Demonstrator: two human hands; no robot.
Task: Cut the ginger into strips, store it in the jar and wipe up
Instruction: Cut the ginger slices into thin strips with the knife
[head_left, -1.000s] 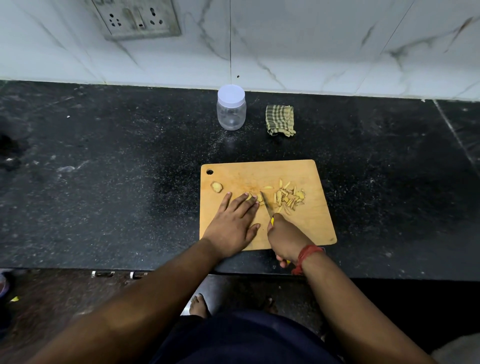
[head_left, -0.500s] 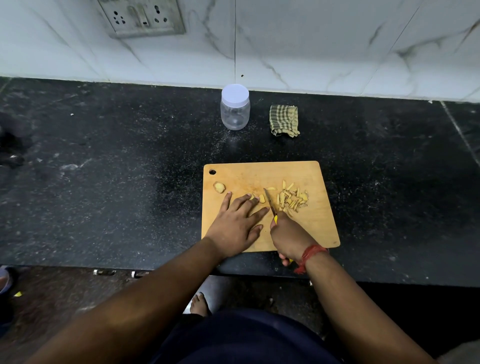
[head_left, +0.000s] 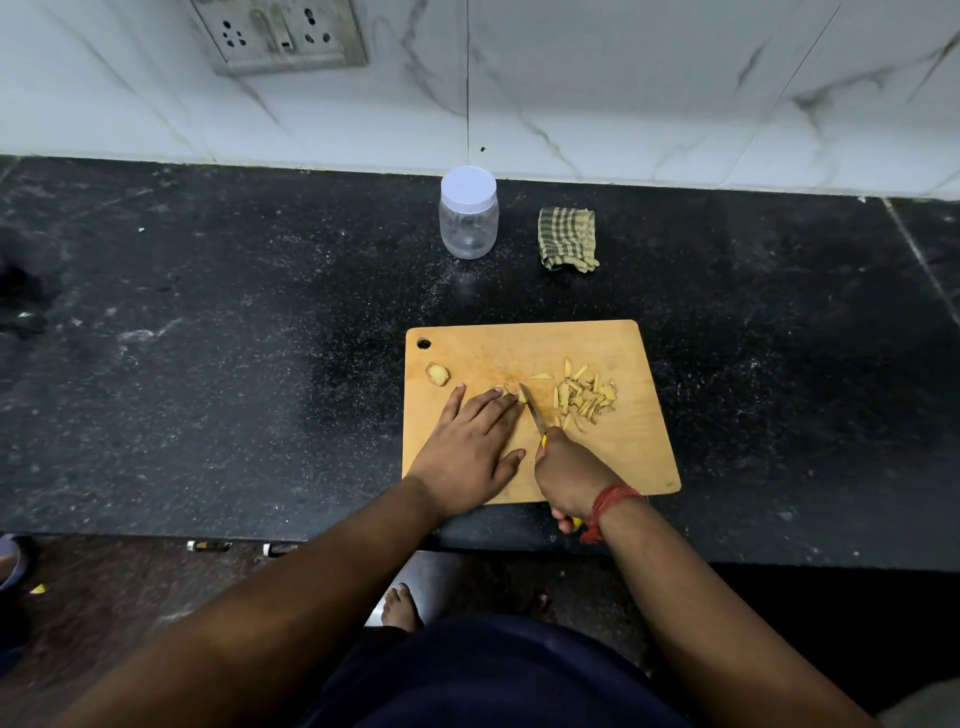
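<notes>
Ginger cutting on a wooden board, dark stone counter, centre of the frame.

Cutting board (head_left: 613, 457): lies right of centre on the counter (head_left: 208, 364). Left hand (head_left: 470, 441): flat on the board, straight fingers pressing a small ginger piece (head_left: 506, 391) at their tips. Right hand (head_left: 569, 475): curled around the yellow handle of a knife (head_left: 532, 410), blade angled up-left, just beside the left fingertips. Ginger strips (head_left: 584, 397): heaped on the board to the right of the blade. Ginger chunk (head_left: 437, 374): near the board's upper left corner. Jar (head_left: 468, 213): lid on, at the upper centre by the wall. Checked cloth (head_left: 567, 239): just right of the jar.
</notes>
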